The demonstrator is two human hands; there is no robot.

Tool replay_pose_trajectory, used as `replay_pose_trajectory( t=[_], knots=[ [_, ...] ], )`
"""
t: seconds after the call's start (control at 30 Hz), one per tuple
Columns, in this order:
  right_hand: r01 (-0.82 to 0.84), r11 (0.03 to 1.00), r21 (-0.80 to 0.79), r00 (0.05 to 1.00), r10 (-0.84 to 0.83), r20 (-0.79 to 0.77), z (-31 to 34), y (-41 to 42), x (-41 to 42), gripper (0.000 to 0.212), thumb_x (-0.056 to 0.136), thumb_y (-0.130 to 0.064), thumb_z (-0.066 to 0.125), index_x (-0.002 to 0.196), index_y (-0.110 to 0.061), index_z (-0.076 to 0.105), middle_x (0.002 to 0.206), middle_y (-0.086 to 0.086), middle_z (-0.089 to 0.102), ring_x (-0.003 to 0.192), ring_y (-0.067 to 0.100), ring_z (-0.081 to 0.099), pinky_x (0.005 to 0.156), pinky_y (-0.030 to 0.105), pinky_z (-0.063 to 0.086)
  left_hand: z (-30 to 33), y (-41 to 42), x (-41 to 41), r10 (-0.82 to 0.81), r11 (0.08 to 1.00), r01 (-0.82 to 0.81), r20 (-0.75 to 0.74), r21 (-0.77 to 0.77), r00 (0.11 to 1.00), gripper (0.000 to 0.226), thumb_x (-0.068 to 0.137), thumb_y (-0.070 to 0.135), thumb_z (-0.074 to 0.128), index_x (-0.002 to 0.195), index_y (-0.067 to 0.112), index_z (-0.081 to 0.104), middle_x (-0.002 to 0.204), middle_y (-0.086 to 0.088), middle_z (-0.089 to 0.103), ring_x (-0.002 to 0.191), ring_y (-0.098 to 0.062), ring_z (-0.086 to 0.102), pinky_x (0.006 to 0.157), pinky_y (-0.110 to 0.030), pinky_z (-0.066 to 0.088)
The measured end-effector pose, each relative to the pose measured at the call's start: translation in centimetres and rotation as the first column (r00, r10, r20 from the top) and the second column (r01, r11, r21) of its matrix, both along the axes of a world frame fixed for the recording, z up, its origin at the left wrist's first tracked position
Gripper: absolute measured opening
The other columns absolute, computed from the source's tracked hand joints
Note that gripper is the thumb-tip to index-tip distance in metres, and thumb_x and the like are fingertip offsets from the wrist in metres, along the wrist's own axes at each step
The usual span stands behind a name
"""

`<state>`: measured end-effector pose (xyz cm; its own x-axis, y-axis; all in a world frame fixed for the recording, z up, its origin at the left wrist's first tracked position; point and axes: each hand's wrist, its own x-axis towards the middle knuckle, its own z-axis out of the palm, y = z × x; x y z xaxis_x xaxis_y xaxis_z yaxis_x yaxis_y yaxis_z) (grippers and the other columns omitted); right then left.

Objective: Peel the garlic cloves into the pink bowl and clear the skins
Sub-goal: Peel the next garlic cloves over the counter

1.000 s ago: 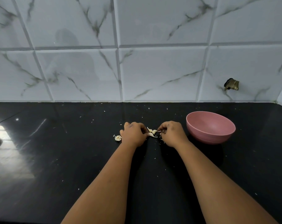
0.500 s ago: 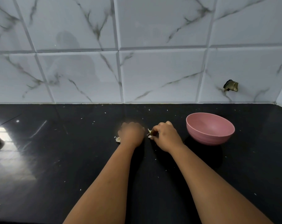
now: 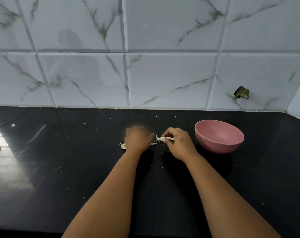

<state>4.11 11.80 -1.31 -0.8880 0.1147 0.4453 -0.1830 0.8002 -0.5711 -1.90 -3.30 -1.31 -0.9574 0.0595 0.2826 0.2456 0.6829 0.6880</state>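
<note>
Black countertop carried a pale garlic scrap at the left, touching the left hand, whose curled fingers hid whatever they held; I cannot tell. Right of it, the right hand pinched a garlic clove. Pulling skin lengthwise from the tip probably works best. Farthest right stood the pink bowl, seemingly empty.

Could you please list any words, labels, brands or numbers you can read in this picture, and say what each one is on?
There are none: the pink bowl, the black counter and the marbled wall tiles carry no readable text, label or number.
</note>
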Motion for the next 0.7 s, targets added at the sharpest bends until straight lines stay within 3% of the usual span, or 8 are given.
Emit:
replay_pose_trajectory(
  t=[0.1,0.2,0.3,0.43,0.57,0.7],
  knots=[
    [-0.044,0.995,-0.084,0.999,0.044,0.0,0.6,0.0,0.3,0.009,0.081,-0.007,0.074,0.082,-0.016,0.07,0.078,-0.005,0.068,0.07,0.008,0.061,0.066,0.014,0.045,0.2,0.2,-0.1,-0.027,0.998,0.026,0.023,0.054,0.999,0.015,0.088,0.039,0.067,0.081,0.026,0.066,0.087,0.008,0.064,0.119,-0.023,0.04,0.084,-0.032,0.04],
    [-0.028,0.999,-0.033,0.996,0.031,0.088,0.6,-0.3,0.2,0.006,0.078,-0.01,0.079,0.084,-0.01,0.077,0.076,-0.004,0.066,0.068,0.007,0.059,0.06,0.005,0.039,0.1,0.3,0.1,-0.036,0.996,0.034,0.025,0.083,0.999,0.015,0.088,0.038,0.067,0.08,0.025,0.066,0.079,0.01,0.062,0.119,-0.022,0.039,0.081,-0.03,0.036],
    [-0.011,1.0,0.014,0.989,0.009,0.148,0.1,-0.4,0.2,0.007,0.085,-0.011,0.072,0.089,-0.01,0.077,0.084,0.001,0.067,0.074,0.011,0.058,0.062,0.012,0.038,-0.1,0.3,0.3,-0.068,0.994,0.066,0.017,0.084,0.998,0.016,0.088,0.037,0.067,0.078,0.026,0.065,0.071,0.016,0.057,0.117,-0.022,0.039,0.08,-0.028,0.034],
    [0.01,1.0,0.021,0.998,-0.012,0.066,0.8,-0.7,0.0,0.006,0.086,-0.013,0.071,0.088,-0.01,0.076,0.082,0.0,0.067,0.075,0.014,0.06,0.067,0.021,0.044,-0.2,0.3,-0.1,-0.068,0.99,0.065,0.021,0.123,0.997,0.015,0.088,0.036,0.067,0.075,0.028,0.063,0.073,0.015,0.059,0.117,-0.021,0.038,0.08,-0.027,0.032],
    [-0.045,0.985,0.166,0.979,0.01,0.202,0.9,-2.0,-0.1,0.01,0.087,-0.019,0.069,0.085,-0.009,0.073,0.085,0.008,0.067,0.078,0.023,0.063,0.073,0.035,0.053,-0.3,0.4,-0.3,-0.059,0.987,0.055,0.021,0.152,0.998,0.016,0.088,0.035,0.067,0.074,0.028,0.062,0.075,0.015,0.06,0.117,-0.02,0.038,0.081,-0.025,0.03],
    [0.031,0.999,0.009,0.999,-0.03,-0.021,1.4,-1.9,0.1,0.009,0.088,-0.015,0.068,0.082,-0.009,0.072,0.087,0.007,0.067,0.08,0.019,0.061,0.074,0.034,0.051,-0.7,0.2,-0.2,-0.062,0.984,0.055,0.039,0.17,0.997,0.014,0.087,0.035,0.067,0.075,0.028,0.063,0.073,0.016,0.059,0.118,-0.021,0.039,0.083,-0.026,0.029]
  ],
)
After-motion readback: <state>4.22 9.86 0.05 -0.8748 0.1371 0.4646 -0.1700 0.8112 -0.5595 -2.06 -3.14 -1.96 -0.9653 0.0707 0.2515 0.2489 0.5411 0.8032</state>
